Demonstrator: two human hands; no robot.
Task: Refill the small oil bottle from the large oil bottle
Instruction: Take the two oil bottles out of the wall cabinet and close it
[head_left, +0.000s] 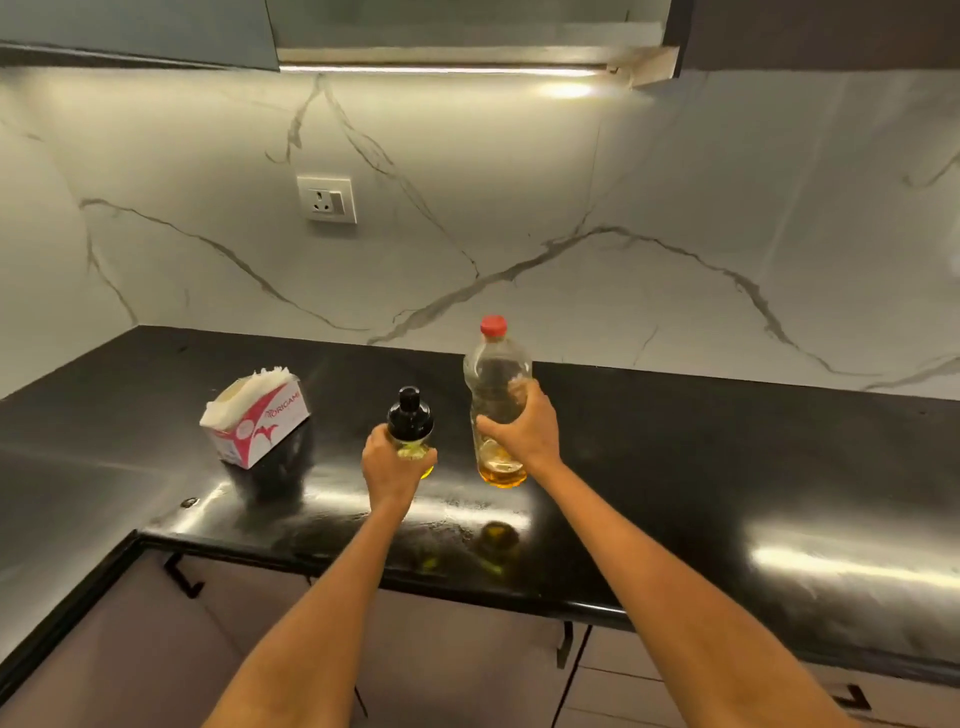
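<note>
The small oil bottle (410, 421) has a black cap and black upper part over a clear base with a little yellow oil. My left hand (390, 464) grips its lower body. Just to the right is the large clear plastic oil bottle (497, 384) with a red cap, upright, with a shallow layer of amber oil at its bottom. My right hand (524, 431) holds it around the middle. Both bottles are capped and appear slightly above the glossy black countertop (675, 493), with their reflections showing below them.
An open white and red tissue box (257, 423) stands on the counter to the left of the small bottle. A marble wall with a power socket (327, 198) rises behind. The counter's front edge (363, 564) runs under my forearms, with cabinet drawers below.
</note>
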